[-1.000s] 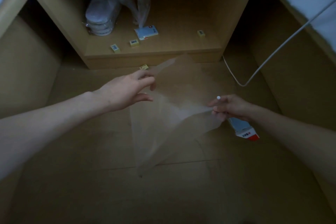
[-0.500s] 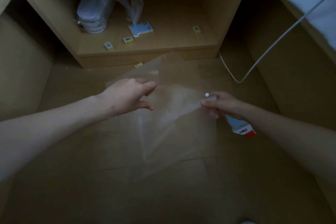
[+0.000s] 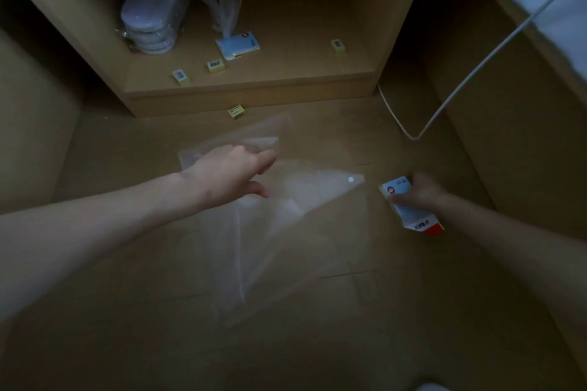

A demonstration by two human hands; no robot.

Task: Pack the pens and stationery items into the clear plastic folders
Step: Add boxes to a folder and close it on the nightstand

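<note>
Since a second ago the right hand [image 3: 419, 195] let go of the folder's snap corner and now has curled fingers round a blue-and-white stationery box [image 3: 409, 209] on the floor [image 3: 127, 311], while the left hand [image 3: 228, 173] still pinches the top edge of the clear plastic folder [image 3: 270, 225], lifting it open. Folder looks light, floppy and slick, best held at the mouth edge near the white snap [image 3: 350, 179]; box seems light, stiff card, fine gripped across its narrow sides.
</note>
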